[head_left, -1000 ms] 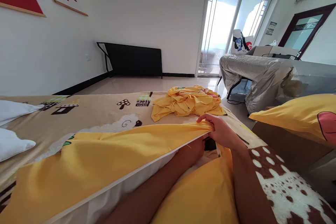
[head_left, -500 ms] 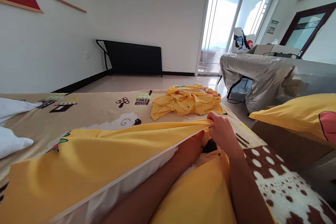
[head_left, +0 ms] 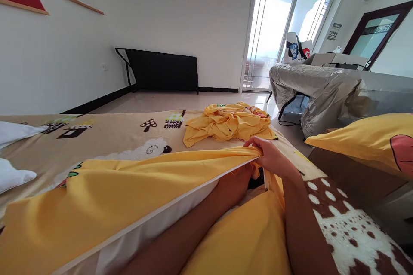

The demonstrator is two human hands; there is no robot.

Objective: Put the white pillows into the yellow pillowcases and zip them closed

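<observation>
A yellow pillowcase (head_left: 129, 184) with a white edge along its opening stretches across the front of the bed. My right hand (head_left: 272, 157) is closed on its far right corner, fingers wrapped over the fabric from above. Through the opening reaches my left arm, and my left hand (head_left: 237, 180) lies under the raised cloth near that same corner. Its fingers are hidden by the fabric. White material (head_left: 158, 236) shows inside the opening, beneath the upper layer. More yellow fabric (head_left: 245, 236) spreads between my two forearms.
A crumpled yellow cloth heap (head_left: 229, 122) lies farther back on the patterned bedspread (head_left: 122, 139). White pillows (head_left: 16, 176) are at the left edge. At right, a yellow pillow (head_left: 361, 139) rests on a cardboard box (head_left: 348, 172). A plastic-covered table (head_left: 316, 79) stands beyond.
My right hand has shifted its grip slightly, with its fingers reaching a little farther left over the pillowcase corner. My left arm is almost unchanged. The view has drifted slightly.
</observation>
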